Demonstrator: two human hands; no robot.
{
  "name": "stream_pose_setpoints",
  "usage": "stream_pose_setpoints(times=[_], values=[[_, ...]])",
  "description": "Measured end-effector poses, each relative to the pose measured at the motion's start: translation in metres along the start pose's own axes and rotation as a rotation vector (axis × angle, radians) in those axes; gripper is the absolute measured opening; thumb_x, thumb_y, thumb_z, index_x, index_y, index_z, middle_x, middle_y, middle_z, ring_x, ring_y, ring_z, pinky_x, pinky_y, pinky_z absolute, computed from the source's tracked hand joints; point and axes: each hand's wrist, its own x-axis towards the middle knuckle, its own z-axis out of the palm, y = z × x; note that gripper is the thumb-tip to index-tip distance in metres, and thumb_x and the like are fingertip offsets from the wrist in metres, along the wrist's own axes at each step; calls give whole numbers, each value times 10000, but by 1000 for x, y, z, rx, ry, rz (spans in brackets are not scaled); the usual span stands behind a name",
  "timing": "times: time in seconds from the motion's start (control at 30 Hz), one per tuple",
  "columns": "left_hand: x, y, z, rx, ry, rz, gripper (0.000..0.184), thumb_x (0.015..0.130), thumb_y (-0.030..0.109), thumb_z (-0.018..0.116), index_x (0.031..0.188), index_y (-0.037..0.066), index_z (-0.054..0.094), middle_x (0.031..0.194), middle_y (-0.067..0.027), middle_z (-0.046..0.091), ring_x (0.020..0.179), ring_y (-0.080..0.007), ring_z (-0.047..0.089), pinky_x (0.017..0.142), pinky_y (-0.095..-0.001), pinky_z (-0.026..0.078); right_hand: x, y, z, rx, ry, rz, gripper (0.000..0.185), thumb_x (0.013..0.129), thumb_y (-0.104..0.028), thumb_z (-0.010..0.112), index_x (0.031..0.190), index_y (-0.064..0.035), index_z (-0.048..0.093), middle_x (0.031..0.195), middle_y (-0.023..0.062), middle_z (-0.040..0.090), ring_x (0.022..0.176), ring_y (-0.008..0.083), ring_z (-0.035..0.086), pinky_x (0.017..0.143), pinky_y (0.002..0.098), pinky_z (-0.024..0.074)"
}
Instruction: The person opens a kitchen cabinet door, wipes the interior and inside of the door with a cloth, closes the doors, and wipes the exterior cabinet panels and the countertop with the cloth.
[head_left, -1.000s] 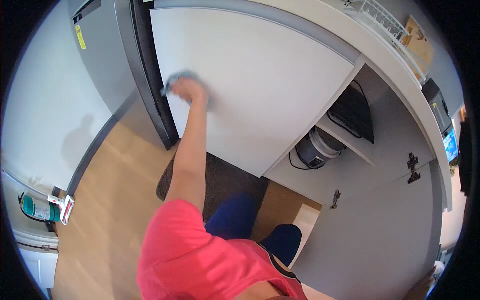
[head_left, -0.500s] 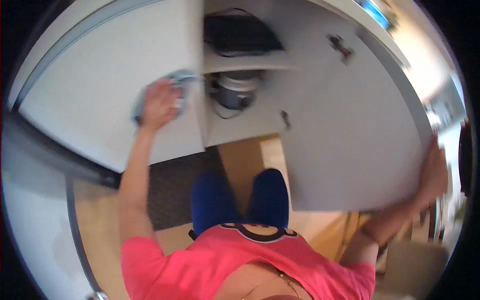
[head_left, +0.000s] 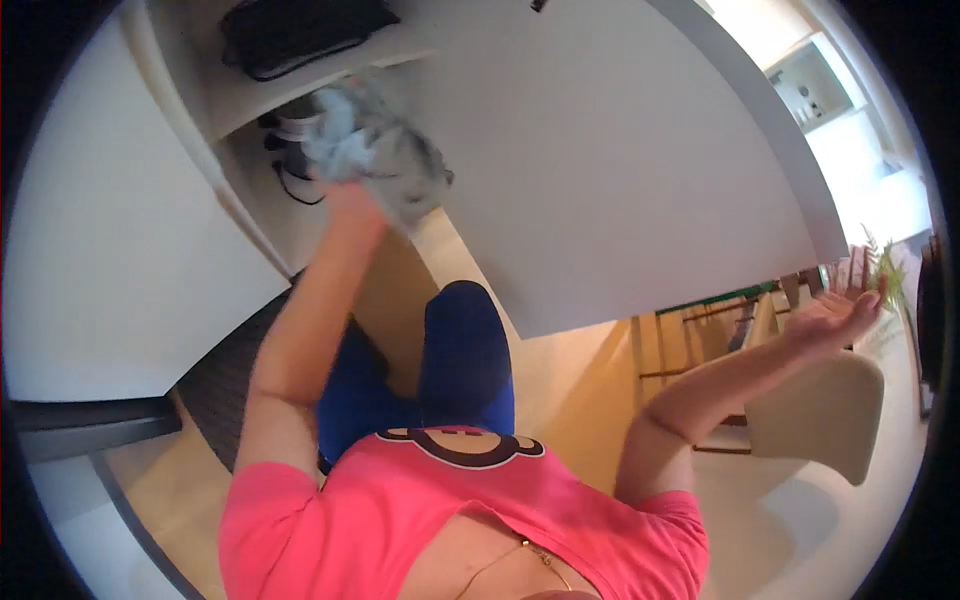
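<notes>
My left hand [head_left: 352, 208] is closed on a crumpled light-blue cloth [head_left: 338, 140], blurred by motion. It holds the cloth in front of the open cabinet, partly covering a dark and silver appliance with a cord [head_left: 292, 160] on the lower shelf. My right hand [head_left: 840, 305] is beside the outer lower corner of the open white door [head_left: 630, 170]. Its fingers are spread and it holds nothing; whether a fingertip touches the door edge, I cannot tell.
A second white door [head_left: 110, 220] stands at the left. On the upper shelf [head_left: 270, 95] lies a black object [head_left: 300, 35]. At the right are a light chair [head_left: 820, 415] and a green plant [head_left: 885, 275]. A dark mat [head_left: 230, 370] lies on the floor.
My left hand has moved with the cloth from the left door's surface to the cabinet opening. My right hand has let go of the right door's edge and opened. The view has shifted.
</notes>
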Motion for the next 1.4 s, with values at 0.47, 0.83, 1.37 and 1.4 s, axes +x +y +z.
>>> stream_pose_setpoints(times=[0.47, 0.83, 1.37, 1.4], values=[[-116, -293, -13, 814, -28, -23, 572, 836, 72, 399, 1359, -17, 186, 1395, -223, 213, 1326, -336, 174, 1071, -384, 173, -45, 62, 33, -315, 352, 195, 386, 918, -355, 459, 1000, 21, 489, 939, 111, 557, 844, 181, 538, 734, 301, 447], [-88, -232, 179, 1116, -740, 821, 761, 681, 139, 583, 1338, -21, 235, 1363, -226, 301, 1293, -401, 227, 1070, -496, 140, -54, 55, 27, -12, 334, 270, 447, 930, -377, 359, 1140, 4, 465, 1121, 125, 502, 1023, 205, 491, 864, 334, 404], [-31, -250, 164, 1137, -476, 942, 649, 697, 105, 541, 1296, -39, 335, 1356, -229, 325, 1269, -365, 291, 1056, -474, 203, -49, 91, 1, 496, 271, 299, 899, 767, -762, 258, 1201, 4, 436, 1193, 150, 492, 1148, 260, 429, 987, 389, 315], [-46, -236, 186, 1168, -752, 1004, 613, 706, 130, 544, 1289, 26, 386, 1355, -160, 363, 1261, -318, 330, 1049, -466, 227, -46, 91, -1, 560, 231, 336, 904, 766, -763, 255, 1207, 4, 440, 1205, 148, 493, 1153, 264, 430, 992, 392, 314]])
